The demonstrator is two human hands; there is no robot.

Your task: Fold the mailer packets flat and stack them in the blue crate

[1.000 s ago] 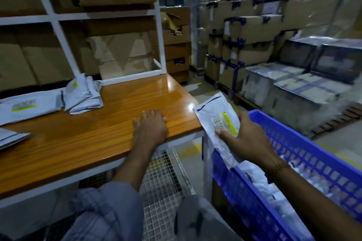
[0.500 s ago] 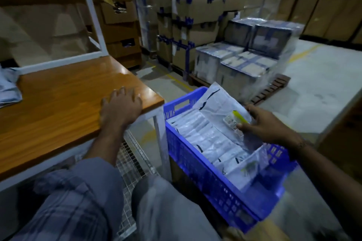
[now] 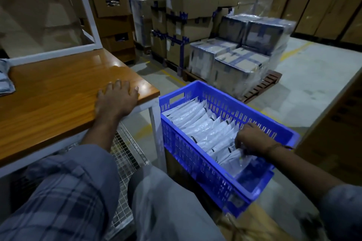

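The packet that was held above the crate half a second ago is now down inside it: the right hand (image 3: 251,139) has dropped to the near end of the row, its fingers (image 3: 240,144) curled down among the packet tops, apparently pinching or pressing the newest mailer packet (image 3: 234,159) into place, though the grip itself is hidden. This looks like the stacking step, nearly finished. Just beyond, the other mailer packets (image 3: 195,121) stand on edge in a row filling the blue crate (image 3: 195,164) toward its far end. On the left, the left hand (image 3: 117,100) rests flat, fingers spread, on the tabletop (image 3: 58,92) near its right corner, holding nothing. Next, I judge, the right hand must let go and reach for the unfolded packets (image 3: 5,78) at the tabletop's far left edge.
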